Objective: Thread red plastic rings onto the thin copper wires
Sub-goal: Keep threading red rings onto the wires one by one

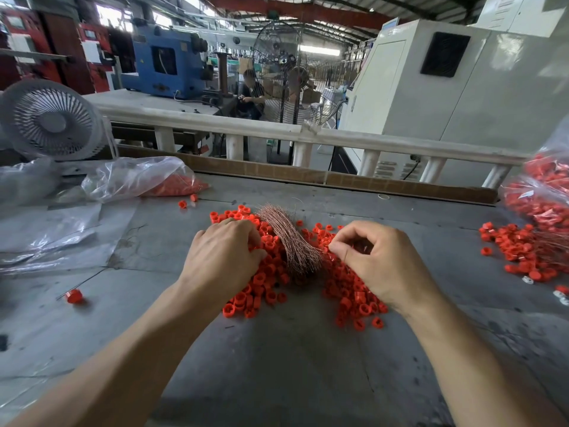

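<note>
Lying mid-frame, copper wires (pixel 289 241) are running upper-left to lower-right; bare worktop (pixel 292 365) below; left hand (pixel 221 257) fingers are curling into red rings (pixel 348 291), right hand (pixel 378 263) fingers pinching, contents unclear.

You've got glossy red plastic rings (pixel 264 282), thin shiny copper wires (pixel 289 238) in a bundle, a matt, scuffed grey tabletop (pixel 277 365), and crinkled clear plastic bags (pixel 135 177), glossy.

Left hand (pixel 223 257) fingertips buried in rings (pixel 268 282); right hand's (pixel 374 260) pinch contents unclear; right bag (pixel 545 192) cut by edge.
</note>
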{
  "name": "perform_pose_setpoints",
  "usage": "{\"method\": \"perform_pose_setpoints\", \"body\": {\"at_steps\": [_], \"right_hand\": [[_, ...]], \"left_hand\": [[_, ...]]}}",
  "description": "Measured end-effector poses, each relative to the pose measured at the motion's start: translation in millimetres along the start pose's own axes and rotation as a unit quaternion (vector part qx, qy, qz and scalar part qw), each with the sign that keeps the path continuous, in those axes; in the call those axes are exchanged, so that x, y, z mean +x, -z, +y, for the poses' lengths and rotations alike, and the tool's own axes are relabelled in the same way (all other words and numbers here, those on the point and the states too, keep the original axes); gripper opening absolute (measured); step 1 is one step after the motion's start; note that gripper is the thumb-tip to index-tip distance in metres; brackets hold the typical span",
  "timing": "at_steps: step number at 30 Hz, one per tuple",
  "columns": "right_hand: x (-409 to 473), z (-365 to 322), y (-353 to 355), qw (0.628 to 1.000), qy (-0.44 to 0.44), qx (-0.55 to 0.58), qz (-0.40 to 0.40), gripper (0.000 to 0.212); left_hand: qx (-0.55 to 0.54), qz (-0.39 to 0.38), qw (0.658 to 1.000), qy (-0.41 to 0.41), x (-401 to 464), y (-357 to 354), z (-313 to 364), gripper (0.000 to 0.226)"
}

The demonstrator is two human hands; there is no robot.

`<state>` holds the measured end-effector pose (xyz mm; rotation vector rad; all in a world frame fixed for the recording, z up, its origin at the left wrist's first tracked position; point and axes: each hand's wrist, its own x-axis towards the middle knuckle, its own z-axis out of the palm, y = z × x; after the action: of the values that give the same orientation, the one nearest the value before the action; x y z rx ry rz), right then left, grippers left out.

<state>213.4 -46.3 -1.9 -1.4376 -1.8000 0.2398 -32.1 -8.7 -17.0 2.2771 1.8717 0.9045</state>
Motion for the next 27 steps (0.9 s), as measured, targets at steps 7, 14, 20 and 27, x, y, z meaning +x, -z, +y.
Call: {"method": "perform_pose_setpoints", "body": {"at_steps": [7,14,20,27], "right_hand": [[2,-11,-5,0.961,-0.029,0.256,0.104,0.006],[3,-28,-2,0.841,-0.100,0.507,0.161,0.014],[7,-29,3,0.805,-0.135,0.523,0.244,0.019],[10,-22,10,0.800,-0.159,0.504,0.284,0.013]], "left_hand": [[0.002,-0.001,1.000,-0.004,1,-2,1,0.018],[0.018,0.016,1.000,-0.009,1,-8,1,0.021],[0.027,0.030,0.999,-0.011,3,-10,2,0.019],[0.048,0.030,0.998,-0.007,4,-9,3,0.015]]}}
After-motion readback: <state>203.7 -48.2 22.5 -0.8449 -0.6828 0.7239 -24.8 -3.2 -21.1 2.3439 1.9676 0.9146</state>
